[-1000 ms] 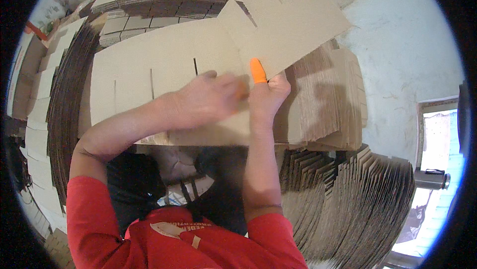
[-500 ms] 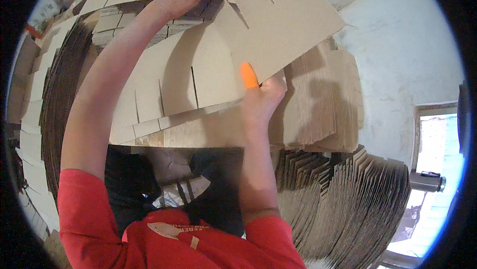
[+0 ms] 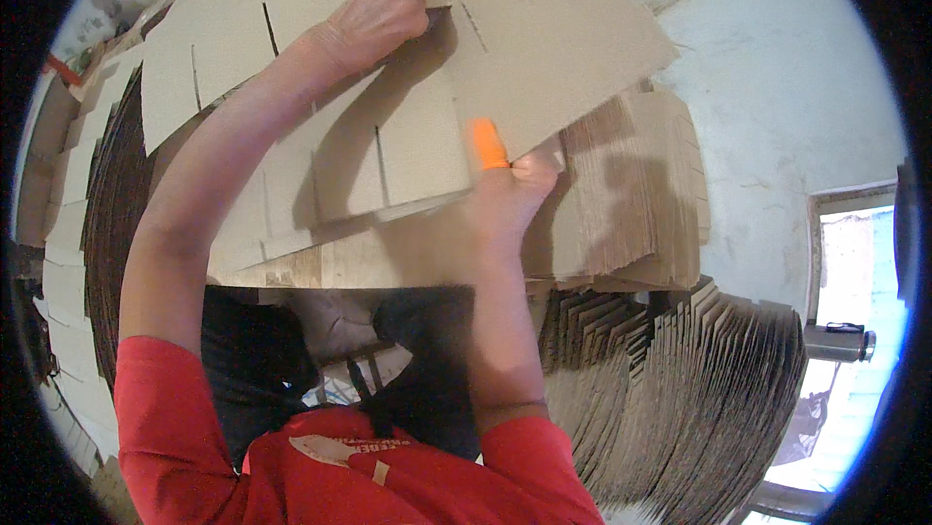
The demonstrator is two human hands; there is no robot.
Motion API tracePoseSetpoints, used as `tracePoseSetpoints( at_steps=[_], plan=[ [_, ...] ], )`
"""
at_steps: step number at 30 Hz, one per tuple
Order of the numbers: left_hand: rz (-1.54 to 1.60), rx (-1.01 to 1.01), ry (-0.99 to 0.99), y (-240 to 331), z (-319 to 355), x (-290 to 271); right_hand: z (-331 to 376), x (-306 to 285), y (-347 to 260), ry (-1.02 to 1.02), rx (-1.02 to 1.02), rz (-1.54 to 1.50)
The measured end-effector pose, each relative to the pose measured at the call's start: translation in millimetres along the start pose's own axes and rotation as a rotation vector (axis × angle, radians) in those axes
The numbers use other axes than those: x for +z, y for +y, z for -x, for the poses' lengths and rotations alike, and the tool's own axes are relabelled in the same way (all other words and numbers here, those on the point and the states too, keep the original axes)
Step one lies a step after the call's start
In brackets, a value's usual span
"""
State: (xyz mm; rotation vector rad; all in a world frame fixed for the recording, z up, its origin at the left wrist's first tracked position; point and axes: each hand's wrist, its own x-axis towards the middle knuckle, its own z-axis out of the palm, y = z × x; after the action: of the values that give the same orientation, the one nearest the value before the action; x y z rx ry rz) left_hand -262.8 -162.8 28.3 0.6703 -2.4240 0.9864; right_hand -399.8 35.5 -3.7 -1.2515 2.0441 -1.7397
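My left hand is closed on the near corner of a slotted cardboard sheet, its arm reaching far across. My right hand wears an orange finger cover on its thumb. That thumb presses on top of a tilted cardboard piece, while the other fingers curl at its near edge, partly hidden. Under both hands lies another slotted cardboard sheet, slanting across. How many layers my right hand grips I cannot tell.
A cardboard stack stands just right of my right hand. Below it fans a large row of slotted cardboard. More stacked cardboard rises at the left. A pale wall and a metal cylinder by a bright opening are at the right.
My left hand has come nearer and slightly right, drawing the slotted sheet over the pile of slotted pieces that showed before. My right hand stays almost in place.
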Motion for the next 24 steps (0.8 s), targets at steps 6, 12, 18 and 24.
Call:
tracePoseSetpoints(
  at_steps=[6,12,18,24],
  plan=[
    [0.055,0.127,0.067,-3.3,-2.0,-20.3,-4.6,-8.1,8.8,-0.036,-0.002,0.080],
    [0.239,0.202,0.118,25.5,9.5,-48.9,-9.7,-5.2,13.0,-0.058,-0.038,0.054],
    [0.204,0.128,0.098,17.2,9.7,-51.2,-12.5,-7.4,-0.3,-0.149,-0.039,-0.040],
    [0.226,0.225,-0.145,47.4,15.5,-87.4,-17.6,-18.9,1.4,-0.167,-0.082,0.079]
  ],
)
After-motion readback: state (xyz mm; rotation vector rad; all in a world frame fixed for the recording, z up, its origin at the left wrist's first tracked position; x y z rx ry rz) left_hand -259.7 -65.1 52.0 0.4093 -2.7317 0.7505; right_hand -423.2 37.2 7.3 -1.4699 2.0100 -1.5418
